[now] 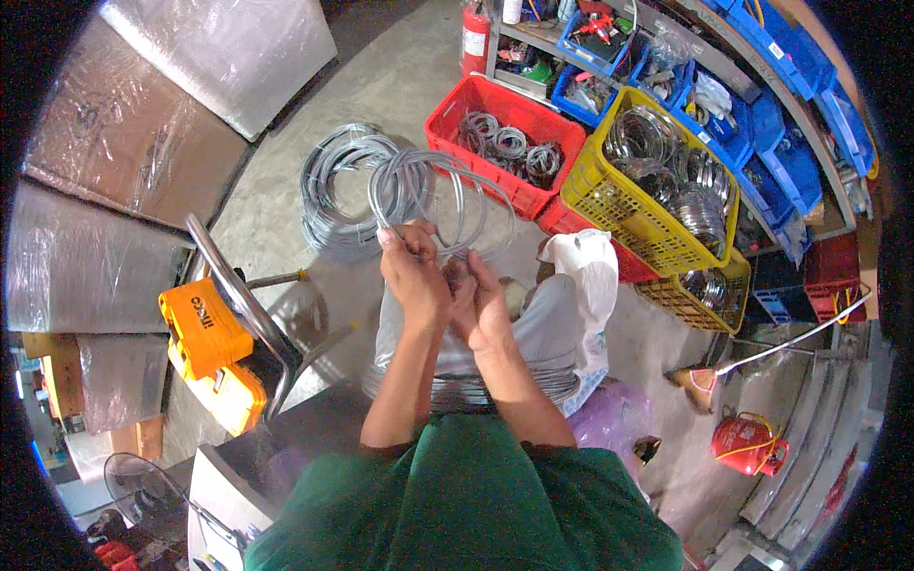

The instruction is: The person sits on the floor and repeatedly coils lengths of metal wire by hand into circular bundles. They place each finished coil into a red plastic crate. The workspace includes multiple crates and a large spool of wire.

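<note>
Loosely looped, the wire coil (377, 198) looks slender and silvery-grey.

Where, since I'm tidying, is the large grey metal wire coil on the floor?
In the head view, the coil lies left of centre, beyond the bare left hand.
</note>
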Tool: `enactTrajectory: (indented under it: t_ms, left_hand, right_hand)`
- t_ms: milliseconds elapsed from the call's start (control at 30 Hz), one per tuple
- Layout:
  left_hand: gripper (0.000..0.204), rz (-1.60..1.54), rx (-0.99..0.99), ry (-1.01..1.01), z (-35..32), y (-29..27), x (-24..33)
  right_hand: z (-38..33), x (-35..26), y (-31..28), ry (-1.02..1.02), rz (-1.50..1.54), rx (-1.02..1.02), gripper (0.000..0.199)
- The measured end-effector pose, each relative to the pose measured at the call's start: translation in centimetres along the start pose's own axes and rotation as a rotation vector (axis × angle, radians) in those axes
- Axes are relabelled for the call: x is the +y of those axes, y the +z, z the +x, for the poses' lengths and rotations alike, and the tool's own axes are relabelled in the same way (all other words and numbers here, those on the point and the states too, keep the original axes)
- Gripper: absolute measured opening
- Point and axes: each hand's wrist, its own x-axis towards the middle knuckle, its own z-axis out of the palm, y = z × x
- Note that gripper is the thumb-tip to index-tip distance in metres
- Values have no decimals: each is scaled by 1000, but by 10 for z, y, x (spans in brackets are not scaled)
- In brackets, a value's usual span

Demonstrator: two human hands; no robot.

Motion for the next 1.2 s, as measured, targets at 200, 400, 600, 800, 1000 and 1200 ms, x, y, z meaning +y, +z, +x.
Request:
enactTrajectory:
  t_ms: [200, 400, 600, 800, 1000, 1200]
  left_hand:
    - [46, -308, 197, -129, 6, 11, 6]
    - [45, -122, 34, -214, 5, 8, 11]
    - [47, 32, 5, -107, 18, -10, 2]
    - [48, 457, -248, -80, -2, -27, 1]
    - [48, 644, -351, 37, -13, -38, -10]
    - [43, 417, -466, -574, -28, -62, -3]
  right_hand:
    - [8, 15, 1, -44, 24, 5, 39]
    - [15, 16, 4, -31, -102, 126, 35]
    - [-12, 3, 33, 47, -1379, 414, 30]
    - [-4, -13, 69, -726, -1823, 297, 36]
    - [11, -16, 72, -519, -1611, 392, 30]
    - [8, -41, 80, -502, -730, 290, 36]
